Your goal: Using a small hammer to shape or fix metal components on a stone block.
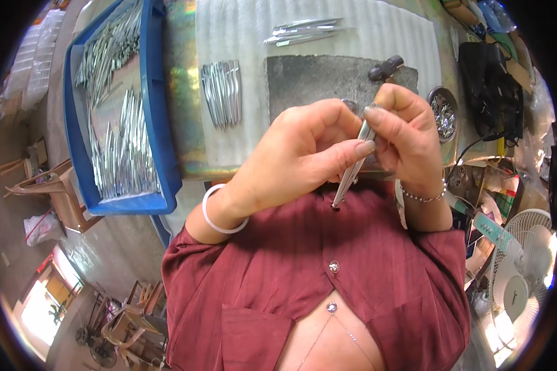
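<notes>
A slim silver metal tool [351,174] with two long, narrow arms is held slanting in front of my chest. My left hand [294,139] grips its middle between thumb and fingers. At its upper end, my right hand [408,127] pinches with thumb and forefinger; whatever small part lies there is hidden by the fingertips. Beyond both hands is a dark grey slab [309,80], with a black cylindrical object [385,68] on its right corner. A neat row of slim metal pieces [221,94] lies left of the slab, and a smaller bunch [304,32] lies behind it.
To the left stands a blue crate [161,117] with many slim metal pieces [125,154]. A round dish [438,91] of small shiny parts sits right of the slab, near a black bag-like object [481,86]. White padding [241,37] covers the table. A fan [520,272] stands at lower right.
</notes>
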Available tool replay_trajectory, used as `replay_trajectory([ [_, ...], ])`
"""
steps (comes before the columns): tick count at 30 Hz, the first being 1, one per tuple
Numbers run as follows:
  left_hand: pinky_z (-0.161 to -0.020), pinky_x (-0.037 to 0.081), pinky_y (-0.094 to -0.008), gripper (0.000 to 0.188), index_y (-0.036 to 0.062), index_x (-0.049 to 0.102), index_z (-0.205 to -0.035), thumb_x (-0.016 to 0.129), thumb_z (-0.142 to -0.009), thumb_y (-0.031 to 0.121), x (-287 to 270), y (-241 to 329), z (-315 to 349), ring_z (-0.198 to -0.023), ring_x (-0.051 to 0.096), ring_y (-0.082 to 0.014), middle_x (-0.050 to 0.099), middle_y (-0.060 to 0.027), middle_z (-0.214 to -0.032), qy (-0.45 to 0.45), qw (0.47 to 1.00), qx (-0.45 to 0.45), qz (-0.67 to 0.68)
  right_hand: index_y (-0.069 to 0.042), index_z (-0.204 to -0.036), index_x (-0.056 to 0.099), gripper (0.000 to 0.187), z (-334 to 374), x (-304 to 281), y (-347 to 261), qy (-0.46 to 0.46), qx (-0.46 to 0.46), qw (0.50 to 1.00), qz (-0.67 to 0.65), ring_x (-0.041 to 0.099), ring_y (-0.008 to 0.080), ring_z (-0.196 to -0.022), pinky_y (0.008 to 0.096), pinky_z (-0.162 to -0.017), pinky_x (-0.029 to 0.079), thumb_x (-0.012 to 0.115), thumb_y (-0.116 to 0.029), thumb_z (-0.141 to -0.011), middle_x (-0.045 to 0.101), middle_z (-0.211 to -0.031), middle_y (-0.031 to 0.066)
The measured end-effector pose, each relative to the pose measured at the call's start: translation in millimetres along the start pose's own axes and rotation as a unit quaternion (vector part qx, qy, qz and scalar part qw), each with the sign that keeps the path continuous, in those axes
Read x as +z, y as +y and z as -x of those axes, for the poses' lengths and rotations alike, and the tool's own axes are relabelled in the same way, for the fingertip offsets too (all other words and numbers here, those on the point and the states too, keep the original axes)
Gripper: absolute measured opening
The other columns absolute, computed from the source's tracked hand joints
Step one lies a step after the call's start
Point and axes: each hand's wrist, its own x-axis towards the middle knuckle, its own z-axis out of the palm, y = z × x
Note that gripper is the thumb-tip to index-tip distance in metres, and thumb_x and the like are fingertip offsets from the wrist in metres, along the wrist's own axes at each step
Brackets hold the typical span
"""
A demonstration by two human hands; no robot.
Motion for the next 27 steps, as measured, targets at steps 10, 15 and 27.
replay_trajectory([
  [10, -0.041, 0.046, -0.0177, 0.021, 0.0010, 0.050, -0.094, 0.064, -0.087, 0.015, 1, 5, -2, -0.051, 0.059, -0.0075, 0.062, -0.0039, -0.067, -0.013, 0.997, -0.073, 0.006, -0.008, -0.068, 0.052, 0.022, -7, -8, 18, -0.010, 0.067, 0.995, -0.075, 0.037, 0.0017, -0.036, 0.0151, -0.033, 0.029, 0.062, -0.016, -0.086, 0.051, -0.056, -0.0010],
  [15, -0.041, 0.046, -0.0177, 0.021, 0.0011, 0.050, -0.094, 0.064, -0.087, 0.015, 2, 5, -3, -0.050, 0.059, -0.0076, 0.062, -0.0043, -0.066, -0.018, 0.997, -0.078, -0.007, -0.008, -0.070, 0.052, 0.021, -5, -8, 23, 0.012, 0.054, 0.996, -0.069, 0.038, 0.0019, -0.037, 0.0153, -0.034, 0.029, 0.062, -0.016, -0.087, 0.051, -0.057, -0.0009],
  [27, -0.041, 0.045, -0.0172, 0.019, 0.0011, 0.049, -0.092, 0.062, -0.089, 0.015, 8, 17, -21, -0.049, 0.057, -0.0066, 0.059, -0.0029, -0.063, -0.073, 0.992, -0.076, -0.070, -0.007, -0.073, 0.052, 0.019, 7, -11, 20, 0.066, 0.007, 0.994, -0.090, 0.038, 0.0020, -0.038, 0.0158, -0.034, 0.030, 0.060, -0.015, -0.088, 0.050, -0.058, -0.0012],
])
